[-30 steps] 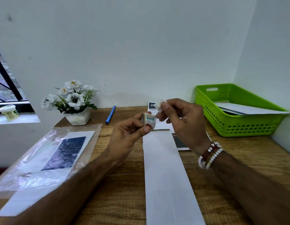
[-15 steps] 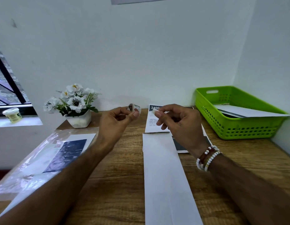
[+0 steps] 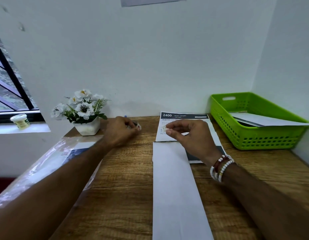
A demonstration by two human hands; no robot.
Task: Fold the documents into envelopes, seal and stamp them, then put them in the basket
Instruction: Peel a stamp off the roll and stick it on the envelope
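Envelope (image 3: 174,187) flat on desk (image 3: 124,170); right hand (image 3: 190,134) pinches stamp (image 3: 165,128), left hand (image 3: 121,131) grips roll (image 3: 137,125) near far edge.

The long white envelope (image 3: 174,187) lies flat (far end overlapping the printed document (image 3: 183,116)), near the green basket (image 3: 264,137).

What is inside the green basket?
Flat white envelopes lie in the green basket, the top one jutting past its right rim. How many there are, and anything beneath them, is hidden.
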